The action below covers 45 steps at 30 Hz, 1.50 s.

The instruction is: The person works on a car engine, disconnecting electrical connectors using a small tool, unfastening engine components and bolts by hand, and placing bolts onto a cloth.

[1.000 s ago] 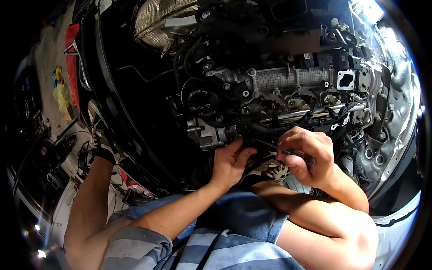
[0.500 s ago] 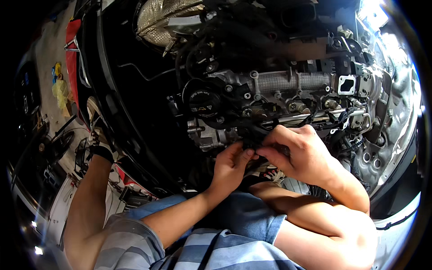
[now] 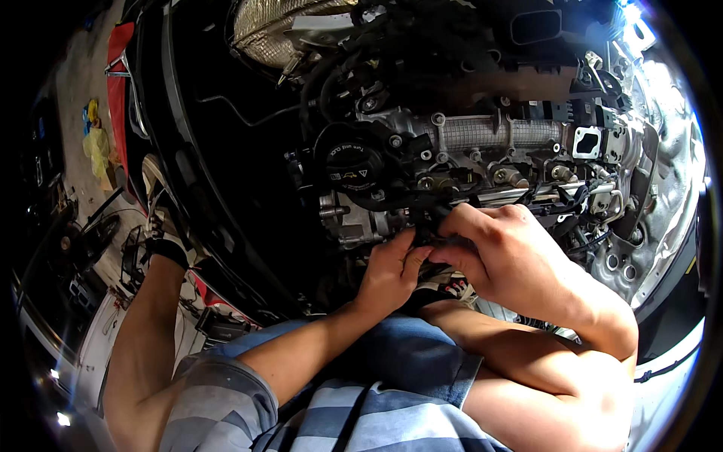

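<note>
At the near edge of a car engine [image 3: 482, 135], my two hands meet with their thumbs almost touching. My left hand [image 3: 390, 273] is closed in a pinch, fingertips on a small black part [image 3: 428, 228] that looks like wiring or a connector. From the right, my right hand [image 3: 501, 245] curls over the same spot, thumb and fingers closed. The fingers hide most of the part, and its exact kind does not show. Just beyond lie a round black oil filler cap [image 3: 350, 166] and metal fuel rails [image 3: 527, 194] along the engine.
A foil-like heat shield [image 3: 290, 30] sits at the far left of the engine. The black front bodywork [image 3: 196, 173] curves along my left, beside a red panel [image 3: 120, 83]. Silver sheet metal [image 3: 655, 188] bounds the right. A shoe [image 3: 448, 286] shows below my hands.
The view has shifted slightly, so the engine sits a little further right and lower. Both hands stay together at the black part, with the left fingers tucked slightly more upright.
</note>
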Each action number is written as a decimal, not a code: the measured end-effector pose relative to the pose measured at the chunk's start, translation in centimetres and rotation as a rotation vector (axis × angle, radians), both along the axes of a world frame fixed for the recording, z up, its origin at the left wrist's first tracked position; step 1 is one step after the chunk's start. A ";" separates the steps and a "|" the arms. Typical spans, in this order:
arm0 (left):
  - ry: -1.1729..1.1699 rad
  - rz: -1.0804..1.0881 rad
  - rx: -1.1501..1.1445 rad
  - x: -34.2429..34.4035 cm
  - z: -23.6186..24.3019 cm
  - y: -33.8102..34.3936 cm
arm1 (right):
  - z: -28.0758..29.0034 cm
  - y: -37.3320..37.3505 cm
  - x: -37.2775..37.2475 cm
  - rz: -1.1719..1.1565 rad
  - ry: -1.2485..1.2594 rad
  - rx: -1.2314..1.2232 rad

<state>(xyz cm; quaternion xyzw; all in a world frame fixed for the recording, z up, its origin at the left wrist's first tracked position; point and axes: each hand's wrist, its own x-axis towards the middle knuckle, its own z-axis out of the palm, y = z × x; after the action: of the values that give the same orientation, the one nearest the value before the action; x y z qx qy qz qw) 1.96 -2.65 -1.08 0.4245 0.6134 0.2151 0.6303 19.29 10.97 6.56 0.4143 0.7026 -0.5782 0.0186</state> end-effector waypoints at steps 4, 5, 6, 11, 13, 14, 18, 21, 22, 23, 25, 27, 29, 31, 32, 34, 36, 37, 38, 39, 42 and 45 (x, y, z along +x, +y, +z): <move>0.010 0.007 0.017 -0.1 0.3 0.2 | 0.0 0.2 -0.4 0.046 -0.010 0.068; 0.017 -0.012 -0.030 -0.2 0.3 0.1 | -0.2 0.2 -0.3 0.012 -0.009 0.018; 0.024 -0.032 -0.078 -0.3 0.2 0.0 | -0.4 0.2 -0.4 -0.021 -0.008 -0.031; -0.035 0.025 -0.037 0.0 0.3 0.2 | -0.6 0.7 -1.2 -0.163 -0.025 -0.112; -0.014 0.009 -0.055 0.0 0.6 0.5 | -0.4 1.0 -1.3 -0.154 -0.041 -0.121; -0.006 -0.002 -0.079 0.0 0.7 0.7 | -0.4 1.2 -1.3 -0.143 -0.055 -0.131; -0.006 0.014 -0.128 0.1 1.3 0.9 | -0.5 2.4 -1.7 -0.069 -0.043 -0.135; -0.013 -0.008 -0.082 0.1 0.8 0.9 | -1.7 2.8 -1.9 0.000 -0.065 -0.118; -0.011 -0.010 -0.077 0.1 0.7 0.8 | -1.6 3.1 -2.0 -0.003 -0.063 -0.113; -0.029 0.002 -0.090 0.1 0.5 0.6 | -1.6 3.4 -2.3 0.017 -0.108 -0.155; -0.049 0.014 -0.099 0.3 0.1 0.0 | -1.4 3.9 -2.8 0.036 -0.155 -0.194; -0.060 0.054 -0.078 0.6 -0.5 -1.0 | -1.2 4.3 -3.2 0.047 -0.236 -0.410; -0.031 0.025 -0.159 0.0 0.0 -3.1 | -0.4 4.9 -4.2 0.102 -0.262 -0.543; -0.003 0.022 -0.161 -0.9 0.8 -3.3 | -1.5 2.9 -3.8 0.129 -0.164 -0.191; -0.044 -0.071 -0.179 -0.2 0.7 -2.8 | -0.3 1.8 -2.3 0.085 -0.189 -0.056; -0.057 -0.150 -0.210 0.2 0.4 -2.5 | 2.0 2.8 0.0 -0.036 -0.158 -0.069; -0.017 -0.098 -0.380 -1.7 0.9 -3.1 | 2.0 5.2 0.9 -0.062 -0.109 -0.178; -0.038 -0.121 -0.317 -0.4 1.5 -2.7 | 4.1 5.3 3.0 -0.185 -0.163 -0.219; -0.112 -0.144 -0.307 1.2 1.3 -2.3 | 5.7 4.7 5.3 -0.341 -0.134 -0.237; -0.226 0.036 -0.473 0.9 1.0 -2.5 | 4.4 3.8 6.0 -0.346 -0.095 -0.192; -0.649 0.231 -0.900 2.6 1.3 0.5 | 5.1 -0.1 8.6 -0.532 -0.160 -0.262; -0.776 0.472 -1.146 2.5 2.0 0.9 | 2.5 -3.7 9.5 -0.664 -0.031 -0.490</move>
<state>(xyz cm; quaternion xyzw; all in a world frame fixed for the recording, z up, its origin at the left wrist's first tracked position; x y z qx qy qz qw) 4.49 -1.77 0.92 -0.2221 0.4375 0.1254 0.8623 28.83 7.27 9.02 0.6105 0.3718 -0.6967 -0.0601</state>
